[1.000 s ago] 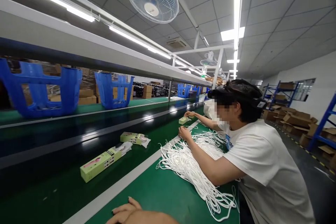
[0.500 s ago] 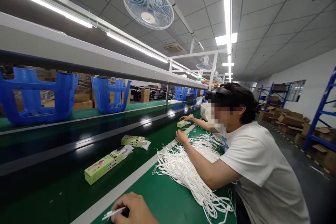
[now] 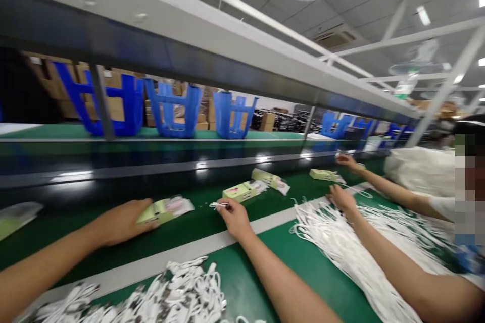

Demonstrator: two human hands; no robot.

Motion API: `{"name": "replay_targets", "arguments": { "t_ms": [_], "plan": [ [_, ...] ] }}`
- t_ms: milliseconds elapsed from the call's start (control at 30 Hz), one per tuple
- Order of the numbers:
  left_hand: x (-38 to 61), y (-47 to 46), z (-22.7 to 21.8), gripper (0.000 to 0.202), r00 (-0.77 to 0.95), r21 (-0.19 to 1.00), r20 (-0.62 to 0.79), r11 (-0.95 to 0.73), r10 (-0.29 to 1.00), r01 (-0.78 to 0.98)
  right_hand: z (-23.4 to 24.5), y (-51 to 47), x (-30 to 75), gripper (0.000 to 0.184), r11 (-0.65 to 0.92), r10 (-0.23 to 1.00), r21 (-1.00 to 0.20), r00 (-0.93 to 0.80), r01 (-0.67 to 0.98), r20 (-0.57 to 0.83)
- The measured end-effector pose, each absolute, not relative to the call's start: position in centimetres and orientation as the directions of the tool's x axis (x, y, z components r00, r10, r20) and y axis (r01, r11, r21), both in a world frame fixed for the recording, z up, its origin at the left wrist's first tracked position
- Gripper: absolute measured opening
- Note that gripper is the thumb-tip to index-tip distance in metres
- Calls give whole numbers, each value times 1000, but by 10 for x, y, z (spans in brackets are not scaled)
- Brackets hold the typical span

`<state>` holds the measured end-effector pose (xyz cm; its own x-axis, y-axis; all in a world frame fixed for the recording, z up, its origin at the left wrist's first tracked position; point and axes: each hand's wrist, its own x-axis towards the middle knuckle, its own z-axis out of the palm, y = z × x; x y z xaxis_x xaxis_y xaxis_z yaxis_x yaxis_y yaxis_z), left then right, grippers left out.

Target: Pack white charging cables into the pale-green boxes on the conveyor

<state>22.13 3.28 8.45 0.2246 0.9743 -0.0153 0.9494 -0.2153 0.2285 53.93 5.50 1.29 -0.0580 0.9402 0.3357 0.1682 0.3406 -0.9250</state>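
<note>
Plainly, the dark conveyor [image 3: 200,224] is stretching across the view, with the green bench [image 3: 291,255] running along its near side. Blue stools [image 3: 173,130] are standing legs-up beyond it, seemingly to keep them out of the way. From the right, a co-worker's arms [image 3: 382,248] are reaching past a pile of white cords [image 3: 339,242], probably lying there for easy reach. Nearer, a heap of white cables [image 3: 178,290] is spreading over the bench, likely for the same reason.

On the conveyor, the left hand [image 3: 125,222] is wrapping round the left end of a green box [image 3: 161,211], fingers over the top and thumb on the near side. That hold is leaving the other end, with a clear bag [image 3: 181,205] poking out, facing the right hand [image 3: 235,217]. This hand is pinching a small white cable [image 3: 217,205] between thumb and fingers, perhaps because it is so slight.

Blur is smearing the cable, so I cannot tell whether it is folded or single. The left hand is hiding the box's gripped end. The left edge is cutting off another package [image 3: 13,221]; the bottom edge is cropping the heap.
</note>
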Motion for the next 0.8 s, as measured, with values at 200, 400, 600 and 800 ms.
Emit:
{"name": "replay_targets", "arguments": {
  "t_ms": [200,400,600,800],
  "plan": [
    [247,37,61,52,361,170,1,-356,933,919,13,59,533,15,427,895,-876,-244,223,374],
    [261,36,57,46,374,160,31,-374,927,914,27,70,517,14,618,765,-734,-428,280,481],
    [271,43,54,48,380,165,14,-377,925,911,29,77,507,18,607,772,-703,-484,370,411],
    [284,48,55,52,386,174,-5,-380,922,909,16,72,530,37,676,736,-642,-381,362,560]
  ]
}}
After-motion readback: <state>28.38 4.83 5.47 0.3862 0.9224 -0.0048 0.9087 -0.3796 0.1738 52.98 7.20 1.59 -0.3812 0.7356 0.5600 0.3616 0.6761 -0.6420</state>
